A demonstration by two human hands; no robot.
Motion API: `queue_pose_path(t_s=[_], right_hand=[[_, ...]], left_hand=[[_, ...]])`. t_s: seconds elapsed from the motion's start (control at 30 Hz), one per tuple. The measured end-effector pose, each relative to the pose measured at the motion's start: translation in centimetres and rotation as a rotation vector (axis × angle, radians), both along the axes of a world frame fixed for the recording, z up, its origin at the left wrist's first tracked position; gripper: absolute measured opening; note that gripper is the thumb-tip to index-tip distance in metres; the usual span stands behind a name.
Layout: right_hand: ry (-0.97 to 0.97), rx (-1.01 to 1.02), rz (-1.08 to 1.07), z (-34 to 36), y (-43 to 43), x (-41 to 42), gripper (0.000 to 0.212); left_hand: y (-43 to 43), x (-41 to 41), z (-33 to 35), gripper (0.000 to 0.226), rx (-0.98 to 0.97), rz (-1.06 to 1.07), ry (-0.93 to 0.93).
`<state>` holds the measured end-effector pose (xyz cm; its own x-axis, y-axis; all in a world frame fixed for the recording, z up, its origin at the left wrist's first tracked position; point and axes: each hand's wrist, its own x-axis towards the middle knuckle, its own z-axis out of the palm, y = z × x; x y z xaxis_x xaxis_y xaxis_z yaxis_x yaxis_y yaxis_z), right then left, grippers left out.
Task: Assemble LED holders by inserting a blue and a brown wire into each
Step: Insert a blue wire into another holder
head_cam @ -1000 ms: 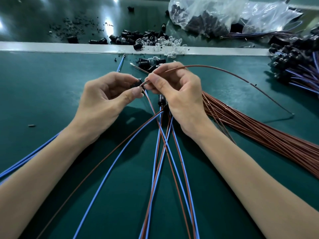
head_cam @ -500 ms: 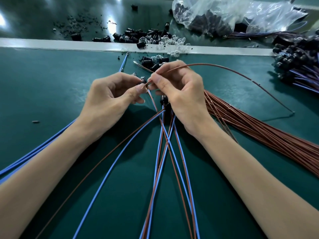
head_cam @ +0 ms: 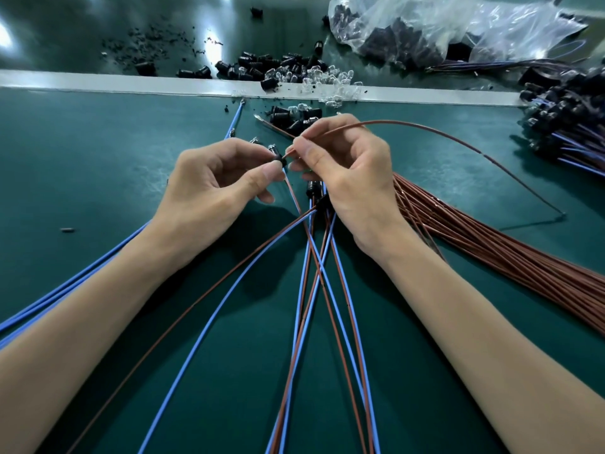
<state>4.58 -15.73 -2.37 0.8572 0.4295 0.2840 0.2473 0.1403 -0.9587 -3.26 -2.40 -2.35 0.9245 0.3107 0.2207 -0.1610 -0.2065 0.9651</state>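
My left hand (head_cam: 212, 188) pinches a small black LED holder (head_cam: 277, 157) between thumb and forefinger. My right hand (head_cam: 347, 178) pinches a brown wire (head_cam: 425, 127) near its tip, and the tip touches the holder's back end. The wire arcs away to the right and comes down on the green mat. A blue wire (head_cam: 289, 188) hangs from the holder toward me. Below the hands, assembled holders (head_cam: 312, 188) lie with blue and brown wire pairs (head_cam: 314, 290) fanning toward me.
A thick bundle of brown wires (head_cam: 491, 244) lies at right. Loose blue wires (head_cam: 82, 280) run off to the left. Black holders and clear LEDs (head_cam: 294, 77) are piled by the white strip. Plastic bags (head_cam: 425, 27) sit at the back, finished assemblies (head_cam: 563, 119) at far right.
Both hands have stayed close together. The black holder now shows more clearly at my left fingertips, with the brown wire's tip held against it.
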Motion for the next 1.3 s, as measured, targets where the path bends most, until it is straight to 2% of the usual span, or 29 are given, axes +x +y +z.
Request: queue_pose_path(t_s=[0.13,0.4,0.7,0.87,1.07,1.3], right_hand=[[-0.022,-0.036,0.037,-0.02,0.06,-0.10,0.019],[-0.051,-0.071,-0.028,-0.05,0.06,0.05,0.014],[0.004,-0.045,-0.030,-0.18,0.11,0.02,0.013],[-0.027,-0.081,-0.041,-0.23,0.05,0.06,0.013],[-0.120,-0.174,-0.102,-0.21,0.22,0.07,0.016],[-0.111,-0.186,-0.138,-0.05,0.14,-0.09,0.018]], left_hand=[[-0.02,-0.05,0.07,0.018,-0.005,0.006,0.002],[-0.07,-0.07,0.06,0.015,0.023,0.011,0.022],[0.01,-0.09,-0.13,0.016,0.136,0.045,0.052],[-0.02,-0.15,-0.13,0.012,0.193,0.031,0.047],[-0.18,-0.22,-0.03,0.013,0.181,0.036,0.031],[-0.32,-0.35,0.21,0.013,0.147,-0.004,0.006]])
